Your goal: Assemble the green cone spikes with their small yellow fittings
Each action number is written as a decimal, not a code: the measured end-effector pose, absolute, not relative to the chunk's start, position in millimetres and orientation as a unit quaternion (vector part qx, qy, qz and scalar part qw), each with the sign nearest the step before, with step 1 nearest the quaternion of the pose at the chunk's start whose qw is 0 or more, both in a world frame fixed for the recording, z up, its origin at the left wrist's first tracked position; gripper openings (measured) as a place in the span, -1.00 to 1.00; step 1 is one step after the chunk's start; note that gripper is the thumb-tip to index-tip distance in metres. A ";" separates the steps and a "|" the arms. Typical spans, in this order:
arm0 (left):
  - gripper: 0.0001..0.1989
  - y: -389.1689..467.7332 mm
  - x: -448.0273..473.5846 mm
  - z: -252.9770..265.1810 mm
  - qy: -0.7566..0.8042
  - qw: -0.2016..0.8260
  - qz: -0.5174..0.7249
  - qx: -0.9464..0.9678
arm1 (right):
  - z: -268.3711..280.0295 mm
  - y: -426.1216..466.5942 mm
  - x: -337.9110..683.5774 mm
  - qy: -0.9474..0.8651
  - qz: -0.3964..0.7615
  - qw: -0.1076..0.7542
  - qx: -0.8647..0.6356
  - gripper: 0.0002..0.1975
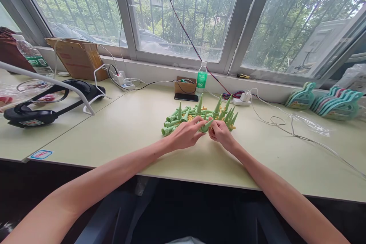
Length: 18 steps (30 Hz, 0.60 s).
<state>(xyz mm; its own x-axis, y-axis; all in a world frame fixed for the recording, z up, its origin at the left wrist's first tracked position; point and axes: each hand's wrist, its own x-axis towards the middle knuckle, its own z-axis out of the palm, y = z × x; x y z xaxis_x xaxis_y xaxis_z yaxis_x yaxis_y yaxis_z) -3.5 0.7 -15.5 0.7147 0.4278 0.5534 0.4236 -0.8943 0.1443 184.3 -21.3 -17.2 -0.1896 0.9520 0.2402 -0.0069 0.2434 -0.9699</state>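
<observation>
My left hand [187,133] is closed around a green pointed cone piece [207,125], whose tip leans up to the right. Right against it, my right hand [221,133] is curled with fingers pressed together near the cone's tip; what it grips is hidden. Behind both hands lies a pile of green parts: several tubes with ribbed ends [168,130] at the left and several cones standing upright [218,105] at the right. Small yellow pieces [233,127] show among them.
Behind the pile are a black phone [186,97], a small cardboard box [185,85] and a green-labelled bottle [201,79]. A power strip [242,99] with cables lies to the right, near mint-coloured plastic items [301,96]. A black headset [51,103] sits left.
</observation>
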 end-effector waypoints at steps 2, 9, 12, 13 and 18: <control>-0.71 1.3 -3.6 -15.7 0.233 -0.004 0.296 0.926 | -17.1 -21.2 184.0 -0.604 0.477 0.505 -0.392 -0.36; -0.64 2.6 -5.5 -14.7 0.223 -0.077 0.275 0.932 | -15.6 -22.4 184.8 -0.602 0.479 0.503 -0.393 -0.37; -0.65 1.3 -5.9 -13.0 0.223 -0.104 0.261 0.934 | -14.4 -23.3 185.1 -0.605 0.477 0.499 -0.397 -0.37; -0.66 1.0 -5.9 -12.8 0.223 -0.107 0.260 0.933 | -14.1 -23.4 185.2 -0.606 0.477 0.497 -0.398 -0.37; -0.65 3.2 -5.8 -15.3 0.229 -0.076 0.290 0.926 | -14.7 -22.6 184.6 -0.602 0.478 0.506 -0.392 -0.37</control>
